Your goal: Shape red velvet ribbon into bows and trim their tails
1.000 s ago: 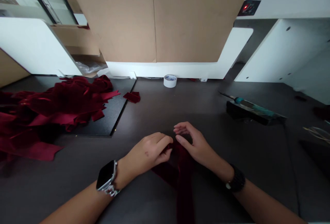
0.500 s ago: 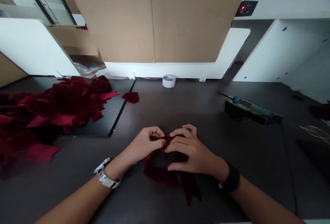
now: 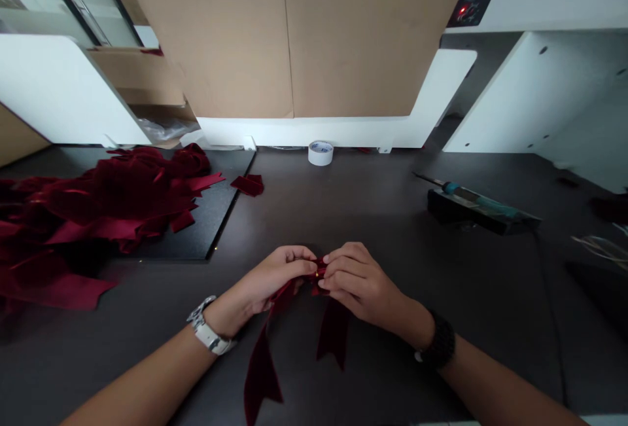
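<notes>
Pinching with both hands, left hand [image 3: 280,274] and right hand [image 3: 362,283], held close together, the gathered middle of a dark red velvet ribbon [image 3: 334,334]; directly between the two, about equally near each. Trailing toward the body in two flat, notched tails [image 3: 261,375], longer-looking on the left; cannot tell the gathered part's long axis under the grip. Glinting at center with a tiny gold speck [image 3: 317,274]. Set against a smooth, dark counter [image 3: 373,203], well right of a crumpled velvet heap [image 3: 112,194].

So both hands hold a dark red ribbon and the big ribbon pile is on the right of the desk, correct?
Not quite: the head view shows the big ribbon pile on the left. The left hand and right hand do hold a dark red ribbon.
</notes>
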`<state>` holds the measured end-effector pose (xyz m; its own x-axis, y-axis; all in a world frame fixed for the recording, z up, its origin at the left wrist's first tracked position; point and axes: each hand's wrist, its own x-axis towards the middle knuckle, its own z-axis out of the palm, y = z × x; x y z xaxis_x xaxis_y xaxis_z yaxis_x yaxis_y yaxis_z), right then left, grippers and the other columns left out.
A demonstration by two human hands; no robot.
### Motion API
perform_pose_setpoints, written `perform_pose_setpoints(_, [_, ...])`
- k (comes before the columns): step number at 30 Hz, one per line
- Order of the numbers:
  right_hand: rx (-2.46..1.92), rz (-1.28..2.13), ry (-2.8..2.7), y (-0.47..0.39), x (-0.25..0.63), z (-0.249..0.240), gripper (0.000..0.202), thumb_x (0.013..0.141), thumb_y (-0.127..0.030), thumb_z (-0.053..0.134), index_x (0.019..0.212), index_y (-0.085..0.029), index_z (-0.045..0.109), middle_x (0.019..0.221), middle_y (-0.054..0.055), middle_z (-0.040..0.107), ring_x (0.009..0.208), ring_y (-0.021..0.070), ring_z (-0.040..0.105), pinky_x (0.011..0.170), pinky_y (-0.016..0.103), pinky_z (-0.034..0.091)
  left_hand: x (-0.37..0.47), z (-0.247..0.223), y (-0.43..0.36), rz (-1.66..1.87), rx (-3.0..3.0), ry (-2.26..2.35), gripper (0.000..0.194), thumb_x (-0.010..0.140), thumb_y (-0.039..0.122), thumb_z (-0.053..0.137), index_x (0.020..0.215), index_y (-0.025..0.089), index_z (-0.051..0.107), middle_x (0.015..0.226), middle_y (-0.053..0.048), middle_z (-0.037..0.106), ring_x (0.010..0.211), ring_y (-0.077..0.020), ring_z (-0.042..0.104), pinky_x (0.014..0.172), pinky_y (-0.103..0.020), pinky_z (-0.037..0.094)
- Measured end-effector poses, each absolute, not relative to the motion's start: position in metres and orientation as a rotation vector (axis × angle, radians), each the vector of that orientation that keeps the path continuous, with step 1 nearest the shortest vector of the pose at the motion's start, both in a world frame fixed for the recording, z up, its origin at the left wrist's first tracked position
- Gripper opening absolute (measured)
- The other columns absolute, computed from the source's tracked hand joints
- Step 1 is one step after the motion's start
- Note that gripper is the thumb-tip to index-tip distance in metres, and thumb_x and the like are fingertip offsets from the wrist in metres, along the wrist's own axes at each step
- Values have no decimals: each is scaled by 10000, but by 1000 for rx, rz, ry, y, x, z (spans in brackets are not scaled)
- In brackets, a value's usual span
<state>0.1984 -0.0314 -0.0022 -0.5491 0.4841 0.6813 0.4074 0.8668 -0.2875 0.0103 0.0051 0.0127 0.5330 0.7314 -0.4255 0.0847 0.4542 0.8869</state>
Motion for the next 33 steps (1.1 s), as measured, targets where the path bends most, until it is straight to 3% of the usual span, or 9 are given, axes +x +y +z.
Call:
perform_pose_setpoints(9, [-919,664,-1833,-34,184,-7,157,869,-148,554,725,-178,498,740,16,521,721,139,486,660,278,396,16,1,2,610,1223,864,204,710,258,627,647,159,460,589,42,521,562,-66,435,542,-192,303])
perform_pose_setpoints(14, [-954,741,-1821,-32,185,-10,118,854,-149,562,761,-180,495,836,31,515,791,141,500,708,280,404,16,-1,2,617,1324,873,204,711,239,608,658,161,427,596,67,405,559,-63,343,533,-199,257])
perform_pose_setpoints(23, [-991,1019,-1650,-27,183,-17,105,835,-178,555,766,-190,476,896,36,572,845,149,546,768,300,433,14,2,2,612,1349,849,238,750,276,612,669,160,421,624,60,400,580,-66,344,531,-200,259])
perform_pose_setpoints(33, [-900,891,-1767,-29,186,-9,78,865,-178,546,806,-195,497,847,26,576,782,135,537,737,286,425,13,-1,2,552,1152,802,233,716,290,669,739,168,471,605,72,431,475,-36,327,459,-184,227])
